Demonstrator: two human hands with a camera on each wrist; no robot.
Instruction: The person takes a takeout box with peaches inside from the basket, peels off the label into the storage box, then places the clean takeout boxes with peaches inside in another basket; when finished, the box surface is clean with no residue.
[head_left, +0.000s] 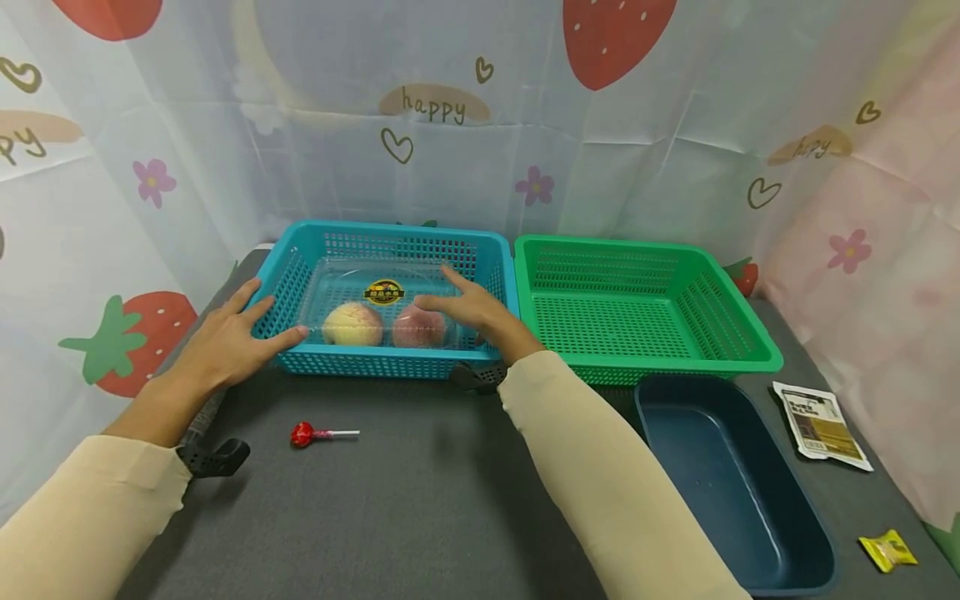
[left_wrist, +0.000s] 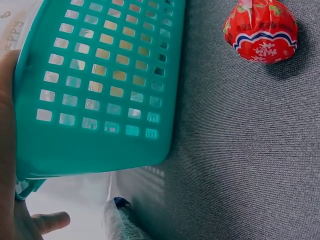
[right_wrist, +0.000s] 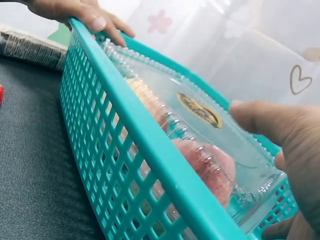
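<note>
Across the gray table [head_left: 397,517], far left, a blue basket [head_left: 375,364] holds a clear fruit box [head_left: 385,310]. The left hand [head_left: 231,342] lies spread at the basket's left rim; the right hand [head_left: 480,310], fingers apart, is over the box (contact unclear). Lopsided pressure could tip it.

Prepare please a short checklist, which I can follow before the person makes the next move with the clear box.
1. Clear box inside the blue basket: ok.
2. Two round fruits inside the box: ok, seen through the lid.
3. Lid fully fastened: cannot tell.
4. Left fingers at the basket's left end: ok.
5. Right fingers closed around the box: not ok, the visible ones are spread.
6. Lollipop outside the basket: ok, on the table.
</note>
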